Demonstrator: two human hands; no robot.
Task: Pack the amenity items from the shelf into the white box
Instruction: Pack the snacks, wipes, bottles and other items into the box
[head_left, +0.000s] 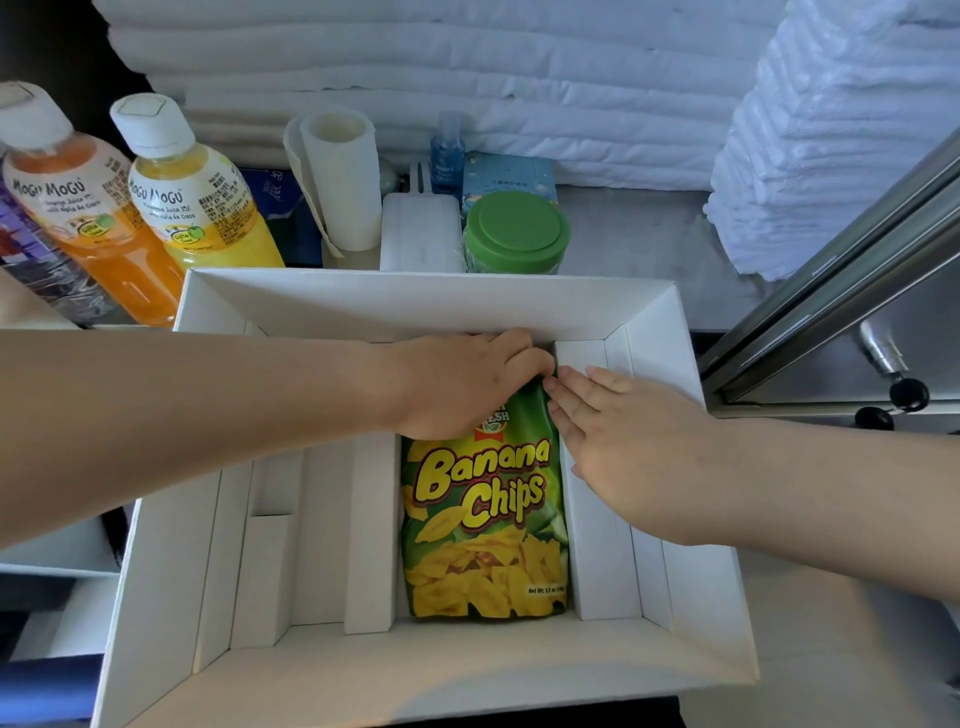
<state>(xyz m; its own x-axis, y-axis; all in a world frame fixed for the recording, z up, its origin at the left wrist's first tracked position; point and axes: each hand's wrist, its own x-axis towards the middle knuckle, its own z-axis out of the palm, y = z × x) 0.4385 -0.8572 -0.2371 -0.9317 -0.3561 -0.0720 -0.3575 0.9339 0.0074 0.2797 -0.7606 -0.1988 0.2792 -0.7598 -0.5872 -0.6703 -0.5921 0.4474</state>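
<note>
Inside cardboard box (426, 299), left hand (462, 384) gripping glossy chips bag (483, 519), right hand (623, 441) flat.

Grey steel shelf (649, 234) under stacked white towels (415, 62) — slanted metal rail (831, 275) at right

Matt white cardboard box (363, 301), glossy plastic chips bag (483, 519), brushed-metal shelf (634, 234).

Left hand (467, 384) curled, right hand (618, 436) flat
</note>
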